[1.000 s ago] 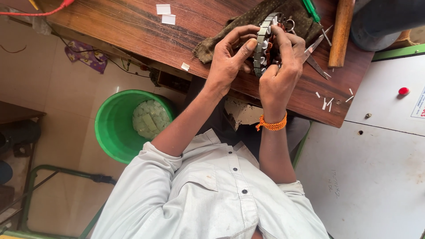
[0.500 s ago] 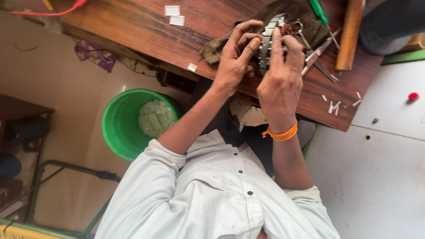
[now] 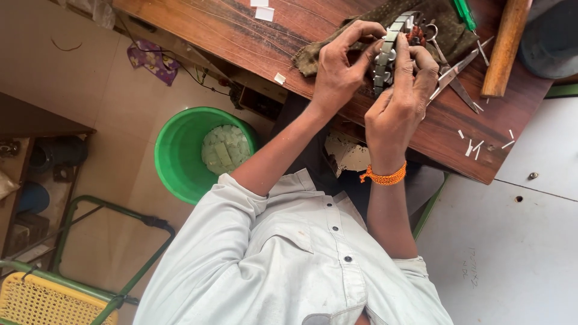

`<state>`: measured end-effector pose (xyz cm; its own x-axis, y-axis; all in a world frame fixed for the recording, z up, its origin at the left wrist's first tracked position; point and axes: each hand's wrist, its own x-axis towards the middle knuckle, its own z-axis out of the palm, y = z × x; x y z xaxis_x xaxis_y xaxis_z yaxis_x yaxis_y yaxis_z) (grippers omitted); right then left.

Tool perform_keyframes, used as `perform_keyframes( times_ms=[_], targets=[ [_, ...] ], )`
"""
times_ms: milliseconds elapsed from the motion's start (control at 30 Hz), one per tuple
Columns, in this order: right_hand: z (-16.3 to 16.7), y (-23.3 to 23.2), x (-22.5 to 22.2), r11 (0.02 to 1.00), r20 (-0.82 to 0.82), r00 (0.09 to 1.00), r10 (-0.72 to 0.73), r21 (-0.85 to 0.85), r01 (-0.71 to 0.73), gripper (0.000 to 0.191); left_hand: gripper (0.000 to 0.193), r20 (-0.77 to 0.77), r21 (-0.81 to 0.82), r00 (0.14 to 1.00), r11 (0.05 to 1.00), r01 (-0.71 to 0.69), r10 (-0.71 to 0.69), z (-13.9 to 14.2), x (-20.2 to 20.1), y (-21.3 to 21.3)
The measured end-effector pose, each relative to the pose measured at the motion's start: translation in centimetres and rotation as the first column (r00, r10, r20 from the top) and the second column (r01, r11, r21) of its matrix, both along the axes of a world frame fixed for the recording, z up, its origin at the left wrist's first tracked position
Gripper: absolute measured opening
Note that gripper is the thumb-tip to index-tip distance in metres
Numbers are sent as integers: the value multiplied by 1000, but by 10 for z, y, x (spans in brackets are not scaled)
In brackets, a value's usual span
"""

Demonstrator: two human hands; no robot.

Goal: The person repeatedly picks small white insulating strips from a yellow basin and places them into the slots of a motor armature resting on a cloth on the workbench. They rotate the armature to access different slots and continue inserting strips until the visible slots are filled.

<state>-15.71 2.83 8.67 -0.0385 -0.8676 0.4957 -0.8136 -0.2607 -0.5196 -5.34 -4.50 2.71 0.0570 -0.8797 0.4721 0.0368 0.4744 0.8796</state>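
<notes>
Both hands on the metal watch band [image 3: 385,57], held just above the wooden surface [image 3: 253,36].

- Left hand [image 3: 337,75]: grip narrow, thumb and fingertips pinched on the band's left edge, near its upper half.
- Right hand [image 3: 400,99]: grip closed round the band from the right, index finger laid along the links. Orange thread [image 3: 385,176] on that wrist.
- Band runs roughly upright between the two grips, links facing me. Can't tell which link or pin I'm on; my fingers cover it.

Doing this well, as I judge it:
- Keep the band over the dark cloth [image 3: 337,42] just behind the grips, so anything small that drops lands soft, not on bare wood.
- Left holds still, right does the fine work. Don't twist both ways at once or the links will kink.
- Pinch on link edges, not the faces, so the joint stays visible.
- Tweezers [image 3: 451,75] and the green-handled screwdriver [image 3: 465,12] lie just right of the right grip; reach with the right only, left keeps hold.
- Small white bits [image 3: 472,144] lie further right, near the surface edge; keep wrists off them.

Green bucket [image 3: 192,150] sits on the floor below my left forearm, well clear.
</notes>
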Motion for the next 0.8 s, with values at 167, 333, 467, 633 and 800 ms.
perform_keyframes(
  times_ms=[167, 333, 467, 633, 800],
  targets=[
    [0, 1, 2, 1000, 4, 1000, -3, -17, 3, 74, 15, 72, -34, 997, 999, -4, 7, -3, 4, -10],
    [0, 2, 2, 1000, 11, 1000, 1, -17, 0, 74, 15, 142, -149, 958, 962, -228, 249, 19, 52, -16],
    [-2, -3, 6, 999, 29, 999, -20, -50, 22, 75, 13, 62, 22, 995, 996, -83, 82, 24, 75, -15],
    [-2, -7, 7, 996, 57, 998, -16, -90, 21, 69, 23, -335, 325, 907, 872, 367, -257, 4, 32, -16],
    [-5, -3, 7, 997, 86, 996, -12, -81, 19, 68, 17, -454, 203, 830, 869, 451, -325, -5, 18, -18]
  ],
)
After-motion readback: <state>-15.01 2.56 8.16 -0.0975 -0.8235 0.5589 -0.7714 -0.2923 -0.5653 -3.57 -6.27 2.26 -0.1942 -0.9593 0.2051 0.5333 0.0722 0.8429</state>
